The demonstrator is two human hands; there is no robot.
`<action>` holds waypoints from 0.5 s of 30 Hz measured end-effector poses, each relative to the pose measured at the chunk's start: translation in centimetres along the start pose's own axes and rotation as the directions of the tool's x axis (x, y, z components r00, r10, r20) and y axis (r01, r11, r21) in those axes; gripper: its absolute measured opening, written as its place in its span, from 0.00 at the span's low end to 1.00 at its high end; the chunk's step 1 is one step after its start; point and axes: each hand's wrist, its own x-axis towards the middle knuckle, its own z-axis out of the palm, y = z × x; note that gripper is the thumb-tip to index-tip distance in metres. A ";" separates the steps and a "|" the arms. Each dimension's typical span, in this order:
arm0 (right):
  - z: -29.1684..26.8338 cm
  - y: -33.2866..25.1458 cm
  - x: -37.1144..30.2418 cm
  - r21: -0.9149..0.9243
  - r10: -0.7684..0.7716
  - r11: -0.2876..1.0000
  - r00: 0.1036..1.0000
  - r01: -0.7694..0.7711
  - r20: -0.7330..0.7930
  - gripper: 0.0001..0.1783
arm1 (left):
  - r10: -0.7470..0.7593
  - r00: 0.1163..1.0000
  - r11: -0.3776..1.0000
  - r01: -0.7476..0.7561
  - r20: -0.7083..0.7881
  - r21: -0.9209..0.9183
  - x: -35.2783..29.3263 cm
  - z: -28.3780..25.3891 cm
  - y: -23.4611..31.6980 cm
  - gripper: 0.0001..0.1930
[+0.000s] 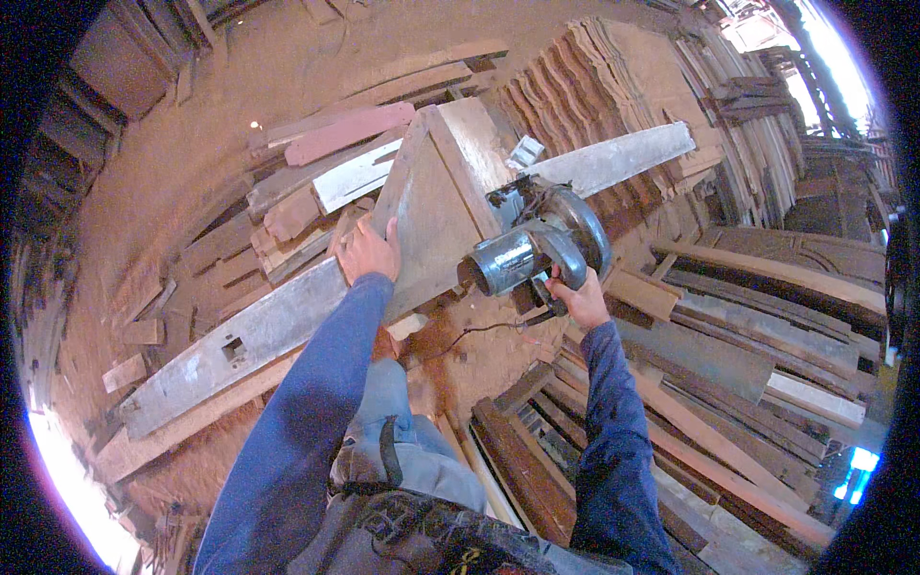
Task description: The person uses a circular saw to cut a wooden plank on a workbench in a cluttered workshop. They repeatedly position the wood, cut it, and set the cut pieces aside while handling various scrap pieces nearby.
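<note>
My right hand (580, 299) is wrapped round the rear handle of a dark circular saw (508, 261). The saw rests at the right edge of a brown wooden panel (436, 206), and its blade cannot be made out. At the panel's left edge, my left hand (369, 253) grips the wood, its thumb over the face and its fingers partly hidden. The panel lies across a long grey weathered plank (259, 326), which has a square hole near its left end. Another grey plank length (623, 163) shows beyond the saw. A power cord (489, 328) trails below the saw.
Offcuts, a white board (359, 175) and a reddish board (350, 134) are piled beyond my left hand. Stacked wavy-edged boards (575, 96) stand at the far right. Many planks (747, 326) lie to the right. Sawdust covers the ground (287, 62).
</note>
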 end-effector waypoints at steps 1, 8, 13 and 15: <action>0.0 -0.2 0.0 0.005 0.034 0.999 0.999 -0.034 0.009 0.13 | -0.003 1.000 1.000 0.004 0.028 -0.008 0.0 -0.1 0.0 0.34; 0.2 -1.8 -0.1 0.035 -0.009 0.999 0.999 0.007 0.047 0.11 | 0.027 0.996 0.999 -0.031 -0.089 -0.041 -0.9 0.4 -0.2 0.31; 0.4 -1.8 -0.1 0.057 -0.046 0.997 0.998 0.043 0.051 0.10 | 0.019 0.998 1.000 -0.018 -0.055 0.019 -1.2 1.0 -0.4 0.32; 0.5 -1.7 -0.1 0.055 -0.066 0.997 0.996 0.063 0.061 0.09 | 0.022 0.999 0.999 -0.020 -0.048 0.026 -1.4 1.2 -0.5 0.33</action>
